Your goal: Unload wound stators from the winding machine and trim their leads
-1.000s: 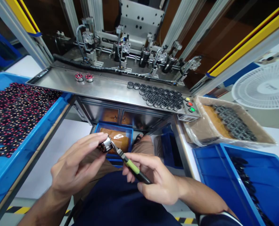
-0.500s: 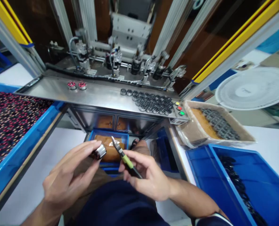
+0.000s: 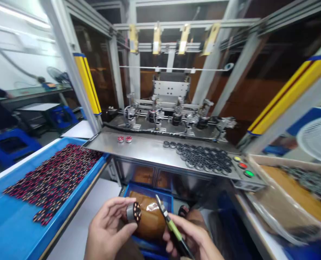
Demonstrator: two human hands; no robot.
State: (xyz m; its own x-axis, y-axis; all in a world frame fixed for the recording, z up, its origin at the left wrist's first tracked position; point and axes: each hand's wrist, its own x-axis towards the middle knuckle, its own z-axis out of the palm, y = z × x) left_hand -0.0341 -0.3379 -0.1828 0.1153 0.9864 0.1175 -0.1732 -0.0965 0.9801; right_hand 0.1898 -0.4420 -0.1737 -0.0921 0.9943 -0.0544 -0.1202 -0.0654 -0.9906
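Observation:
My left hand (image 3: pixel 107 229) is closed on a small round motor part (image 3: pixel 133 212), silver on the side with copper windings on its face. My right hand (image 3: pixel 194 240) grips green-handled cutters (image 3: pixel 170 225) whose tips point up and left, a short gap away from the part. Both hands are low in the view, above a blue bin holding a brown bag (image 3: pixel 149 220).
A steel shelf (image 3: pixel 149 150) carries two red-wound parts (image 3: pixel 124 139) and a cluster of dark rings (image 3: pixel 205 159). A blue tray (image 3: pixel 11 213) of wound parts lies at left. Three coloured buttons (image 3: pixel 243 169) and a cardboard box (image 3: pixel 293 195) sit at right. A machine stands behind.
The camera has tilted up, showing more of the machine frame. The cutters' tips have come off the part, and my left hand has turned the part's wound face toward me.

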